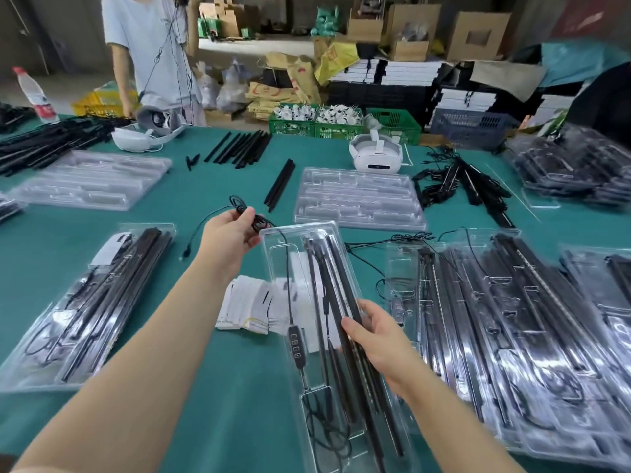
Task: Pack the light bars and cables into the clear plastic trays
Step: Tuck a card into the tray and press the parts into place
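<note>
Cable (244, 213) is pinched in my left hand (228, 238) just beyond the tray (273, 254), whose long axis runs away from my right hand (375, 336), curled around its light bars (336, 285).

Bare table (211, 387) lies open at the near edge between the packed tray (85, 312) and the leaflet stack (246, 307).

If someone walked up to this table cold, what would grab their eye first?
Probably the two hands at centre: the left hand pinches a black cable above the green table, while the right hand grips black light bars lying in a clear tray. Next, the filled trays overlapping along the right, and a white headset farther back.
</note>
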Demonstrator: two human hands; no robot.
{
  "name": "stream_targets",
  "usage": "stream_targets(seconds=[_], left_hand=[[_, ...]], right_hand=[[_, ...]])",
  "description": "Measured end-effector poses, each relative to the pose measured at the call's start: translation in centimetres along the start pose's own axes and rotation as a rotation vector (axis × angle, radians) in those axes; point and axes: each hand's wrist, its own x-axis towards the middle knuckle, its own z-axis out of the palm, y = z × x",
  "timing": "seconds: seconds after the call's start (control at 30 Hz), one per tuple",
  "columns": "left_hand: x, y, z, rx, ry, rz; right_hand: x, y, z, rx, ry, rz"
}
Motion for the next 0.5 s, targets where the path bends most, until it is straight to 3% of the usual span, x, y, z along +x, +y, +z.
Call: stream_targets(seconds=[0.5], left_hand=[[0.7,-2.1,2.1,0.188,0.080,0.031]], right_hand=[[0.0,0.5,-0.4,-0.016,0.060,-0.017]])
